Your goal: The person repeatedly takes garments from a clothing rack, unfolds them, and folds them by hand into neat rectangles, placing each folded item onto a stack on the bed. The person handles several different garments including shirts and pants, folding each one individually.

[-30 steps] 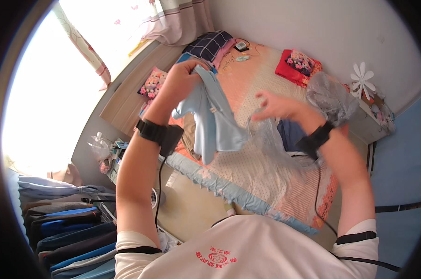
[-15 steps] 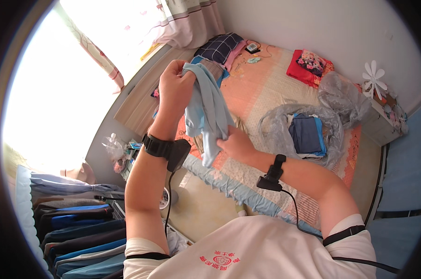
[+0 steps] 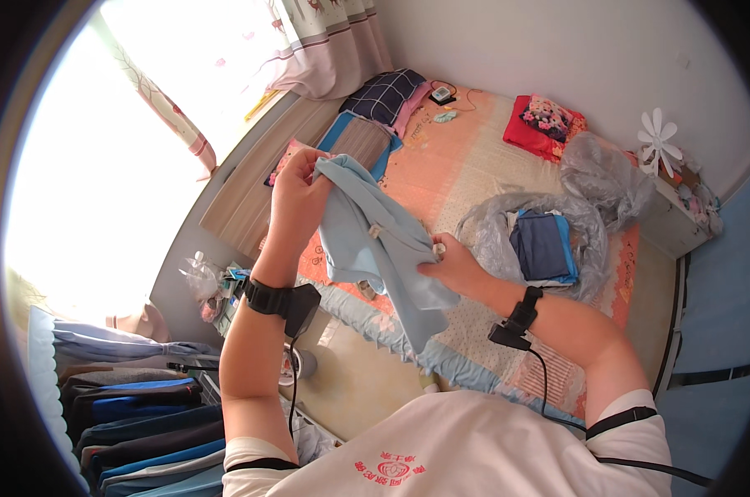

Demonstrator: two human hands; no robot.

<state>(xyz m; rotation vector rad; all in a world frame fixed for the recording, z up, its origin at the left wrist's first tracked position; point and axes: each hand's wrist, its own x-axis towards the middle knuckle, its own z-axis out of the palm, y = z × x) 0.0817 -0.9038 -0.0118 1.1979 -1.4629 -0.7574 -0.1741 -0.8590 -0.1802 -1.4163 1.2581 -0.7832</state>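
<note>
A light blue garment (image 3: pixel 354 211) hangs in the air between my two hands, over the near edge of the bed; folds hide what kind it is. My left hand (image 3: pixel 299 192) is closed on its upper corner. Lower and to the right, my right hand (image 3: pixel 456 267) pinches the garment's side. Small whitish patches show on the cloth, one in the middle and one beside my right fingers. The garment's lower end dangles free below my right hand.
Beyond lies the bed (image 3: pixel 462 153) with a dark checked pillow (image 3: pixel 381 95) and folded red cloth (image 3: pixel 524 132). A clear plastic bag (image 3: pixel 594 248) holds folded dark blue clothes (image 3: pixel 542 246). Several dark garments (image 3: pixel 143 414) hang at lower left. A white fan-shaped object (image 3: pixel 660 137) stands at right.
My left hand has come down slightly, and my right hand has moved right. The light blue garment is now spread wider between them instead of hanging bunched.
</note>
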